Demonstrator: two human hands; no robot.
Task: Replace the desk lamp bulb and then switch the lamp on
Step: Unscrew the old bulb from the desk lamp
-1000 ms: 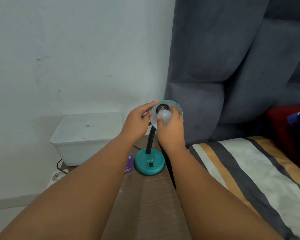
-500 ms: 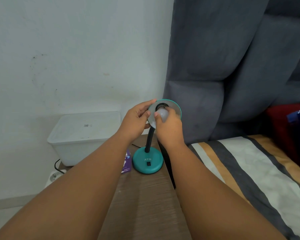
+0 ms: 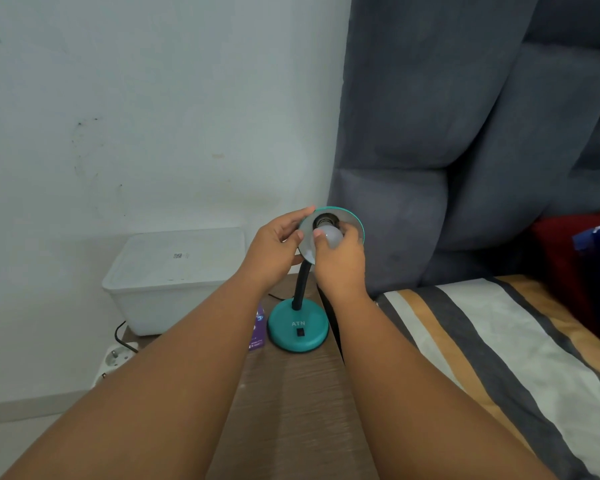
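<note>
Both hands are up at the lamp shade (image 3: 352, 221), a round teal-rimmed dish with a pale, smooth inside, tilted to face the camera. The left hand (image 3: 274, 249) has its fingers curled round the shade's left rim, gripping it. The right hand (image 3: 342, 261) is wrapped around a frosted white bulb (image 3: 328, 235), thumb and fingertips pinching its rounded glass right at the dark socket (image 3: 324, 221) in the middle of the shade. The bulb's base is hidden, so how far in it sits can't be told.

Below, a black bendy neck (image 3: 300, 284) drops to a glossy teal round base (image 3: 298, 329) with a black switch (image 3: 301, 331), standing at the far right corner of the wood-grain bedside table (image 3: 291, 410). A purple packet (image 3: 258, 329) lies flat just left of the base. At the table's far left corner sits a white plastic lidded box (image 3: 174, 278), contents unseen.
</note>
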